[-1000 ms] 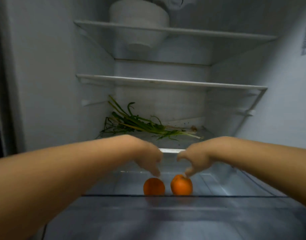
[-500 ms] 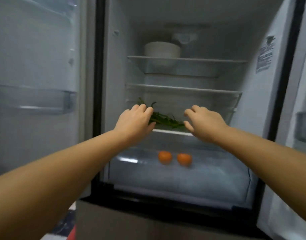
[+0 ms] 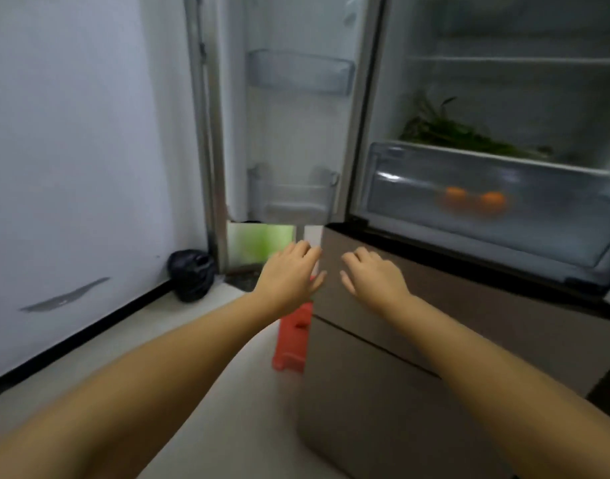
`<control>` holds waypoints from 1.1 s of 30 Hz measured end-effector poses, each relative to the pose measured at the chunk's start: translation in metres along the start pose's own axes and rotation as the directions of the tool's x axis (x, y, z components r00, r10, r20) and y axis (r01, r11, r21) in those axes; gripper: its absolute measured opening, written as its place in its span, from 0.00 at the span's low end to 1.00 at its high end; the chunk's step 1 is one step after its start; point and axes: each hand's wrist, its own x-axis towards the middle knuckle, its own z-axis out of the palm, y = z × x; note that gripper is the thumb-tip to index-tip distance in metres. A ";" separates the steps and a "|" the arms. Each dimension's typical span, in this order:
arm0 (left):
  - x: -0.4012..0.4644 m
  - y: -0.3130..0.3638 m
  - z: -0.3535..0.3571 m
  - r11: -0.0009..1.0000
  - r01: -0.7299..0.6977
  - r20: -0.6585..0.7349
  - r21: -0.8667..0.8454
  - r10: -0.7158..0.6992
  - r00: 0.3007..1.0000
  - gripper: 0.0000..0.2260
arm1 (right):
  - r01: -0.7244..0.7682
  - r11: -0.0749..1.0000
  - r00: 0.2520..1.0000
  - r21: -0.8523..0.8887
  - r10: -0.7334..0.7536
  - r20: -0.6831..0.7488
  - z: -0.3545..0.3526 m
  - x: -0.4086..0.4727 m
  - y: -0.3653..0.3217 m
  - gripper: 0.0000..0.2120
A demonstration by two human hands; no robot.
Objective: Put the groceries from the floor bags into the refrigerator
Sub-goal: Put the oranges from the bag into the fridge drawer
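Left to right: a pale wall [image 3: 71, 150] with a grey scuff meets the floor [image 3: 179, 340] at a dark skirting strip, and a black bag [image 3: 191, 274] sits on the floor near the corner, just beside the foot of the open refrigerator door [image 3: 289, 133], whose inner side carries clear door bins [image 3: 298, 76]. Below the door edge a green patch is visible, too blurred to identify. The left hand [image 3: 289, 278] hovers in mid-air with fingers spread and relaxed, holding nothing; a red object [image 3: 293, 340] stands on the floor beneath it, against the brown lower drawer front [image 3: 383, 392]. The right hand [image 3: 374, 278], likewise spread and empty, hovers in front of that brown panel. Up and to the right of both hands, well apart from them, two oranges [image 3: 474, 200] lie side by side inside the clear crisper drawer [image 3: 417, 188] of the refrigerator [image 3: 372, 115]; green leafy stalks [image 3: 469, 136] lie on the shelf directly above it.
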 end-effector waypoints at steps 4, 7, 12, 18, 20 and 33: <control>-0.097 -0.070 -0.020 0.985 0.167 0.058 0.032 -0.168 0.984 0.19 | 0.122 0.988 0.992 0.089 -0.124 0.013 0.014 -0.003 -0.109 0.17; -0.197 -0.144 -0.052 0.936 0.347 0.050 0.057 -0.350 0.935 0.17 | 0.189 0.956 0.981 0.222 -0.192 -0.009 0.018 0.005 -0.213 0.17; -0.367 -0.261 -0.123 0.782 0.609 0.006 0.131 -0.615 0.788 0.16 | 0.312 0.876 0.936 0.367 -0.349 0.037 0.027 0.004 -0.402 0.18; -0.517 -0.344 -0.177 0.489 0.848 -0.031 0.204 -0.863 0.505 0.16 | 0.457 0.769 0.831 0.447 -0.548 0.093 0.024 0.002 -0.574 0.19; -0.547 -0.358 -0.180 0.428 0.886 -0.034 0.177 -0.897 0.441 0.15 | 0.496 0.741 0.792 0.453 -0.600 0.115 0.025 0.007 -0.616 0.19; -0.609 -0.525 -0.143 0.246 0.967 0.059 0.069 -0.968 0.242 0.14 | 0.606 0.614 0.597 0.505 -0.771 0.221 0.096 0.113 -0.815 0.19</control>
